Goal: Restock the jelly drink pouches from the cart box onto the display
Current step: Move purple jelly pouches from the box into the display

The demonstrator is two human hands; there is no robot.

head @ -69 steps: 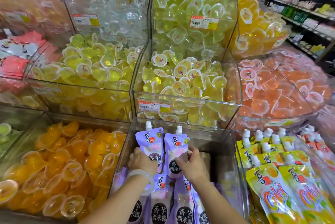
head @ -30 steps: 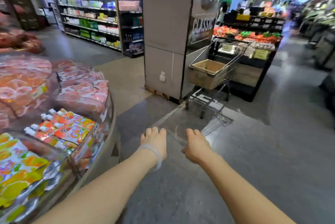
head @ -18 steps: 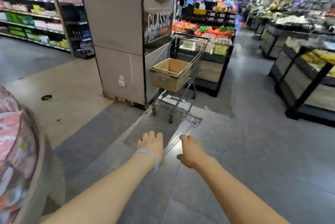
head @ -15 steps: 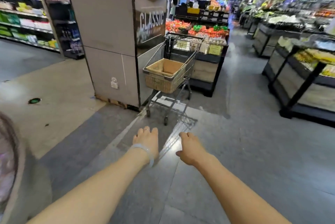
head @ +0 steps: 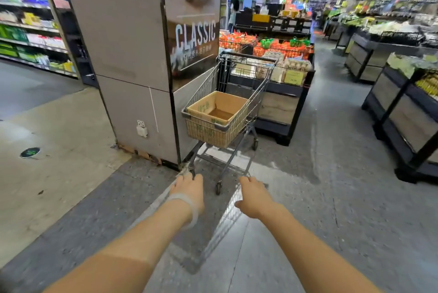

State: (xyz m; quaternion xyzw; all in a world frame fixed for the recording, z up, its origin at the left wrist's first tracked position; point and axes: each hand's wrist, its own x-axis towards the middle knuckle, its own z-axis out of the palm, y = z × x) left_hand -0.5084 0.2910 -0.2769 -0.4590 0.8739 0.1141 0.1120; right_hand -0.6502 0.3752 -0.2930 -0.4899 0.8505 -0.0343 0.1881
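a wide grey pillar (head: 132,55) marked "classic" stands on the shop floor, with shelves (head: 30,34) well off to its left. a wire cart (head: 227,112) is parked just to the right of the pillar, front end toward the camera. an open cardboard box (head: 219,110) sits in the cart basket; the part of its bottom that shows is bare, and no pouches are visible in it. both arms reach toward the cart, short of it. the left hand (head: 189,189), a pale bracelet (head: 187,205) at its wrist, and the right hand (head: 253,198) hold nothing, fingers loose and slightly curled downward.
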